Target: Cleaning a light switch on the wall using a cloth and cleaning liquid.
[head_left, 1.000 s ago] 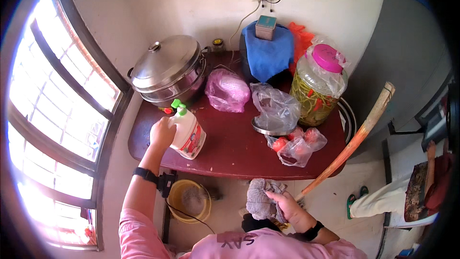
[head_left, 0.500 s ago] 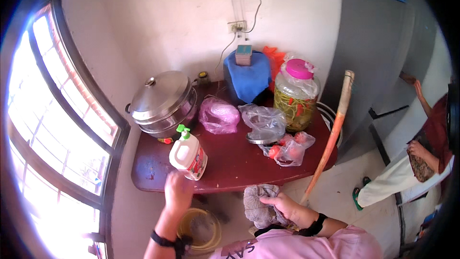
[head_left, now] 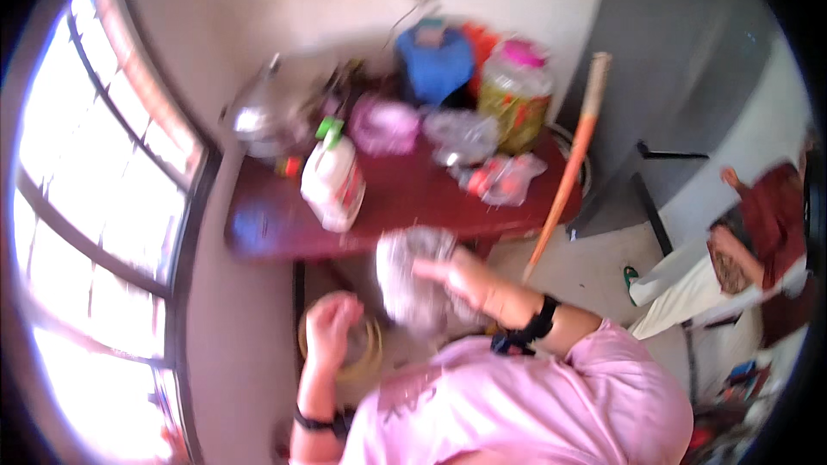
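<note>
My right hand (head_left: 457,275) grips a grey cloth (head_left: 409,271), blurred by motion, in front of the table's near edge. To its left, my left hand (head_left: 332,327) is raised with its fingers curled in, and I see nothing in it. It is nearest to a yellowish round basin (head_left: 372,353) low down behind it. A white pump bottle (head_left: 332,185) with a green pump top stands at the near left of the dark red table (head_left: 413,211), apart from both hands.
On the table are a steel pot (head_left: 271,116), a pink plastic bag (head_left: 383,127), clear bags with red items (head_left: 504,179), a blue-cloth-covered container (head_left: 435,65) and a pink-lidded jar (head_left: 514,99). An orange-and-tan pole (head_left: 573,172) leans at the right. Another person (head_left: 732,250) is at the far right.
My view has tilted down, so the table sits higher. The left hand has drawn back from beside the pump bottle. My right hand has lifted the cloth and moved it left.
</note>
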### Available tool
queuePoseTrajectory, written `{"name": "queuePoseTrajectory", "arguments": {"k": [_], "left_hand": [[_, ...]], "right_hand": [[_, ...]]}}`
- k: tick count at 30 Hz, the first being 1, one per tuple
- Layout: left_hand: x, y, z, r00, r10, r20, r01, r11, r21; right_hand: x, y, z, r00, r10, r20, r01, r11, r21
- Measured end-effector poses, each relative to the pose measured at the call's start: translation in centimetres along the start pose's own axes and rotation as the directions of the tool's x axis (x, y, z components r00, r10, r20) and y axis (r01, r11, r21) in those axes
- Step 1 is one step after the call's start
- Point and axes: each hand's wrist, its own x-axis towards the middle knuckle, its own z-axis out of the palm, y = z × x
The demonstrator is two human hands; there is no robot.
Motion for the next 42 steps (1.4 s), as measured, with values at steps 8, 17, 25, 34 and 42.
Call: {"name": "queuePoseTrajectory", "arguments": {"k": [8,17,25,34,42], "left_hand": [[-4.8,2.0,-2.2,0.989,-0.134,-0.056,0.090,0.867,-0.491],[-8.9,4.3,3.0,0.957,-0.203,-0.208,-0.025,0.656,-0.755],[-17.0,2.4,3.7,0.816,-0.054,-0.575,-0.163,0.933,-0.320],[-23.6,7.9,1.5,0.615,0.480,-0.625,-0.209,0.864,0.458],[-23.2,9.6,-1.5,0.453,0.461,-0.763,-0.576,0.804,0.144]], "right_hand": [[0.4,0.4,5.7,0.965,0.151,0.215,-0.169,0.983,0.071],[2.2,2.4,5.1,0.799,0.361,0.481,-0.324,0.932,-0.160],[2.8,8.0,8.0,0.619,0.512,0.596,-0.362,0.859,-0.361],[2.0,12.2,16.2,0.211,0.657,0.723,-0.428,0.727,-0.536],[7.2,9.2,23.9,0.258,0.467,0.846,-0.129,0.884,-0.449]]}}
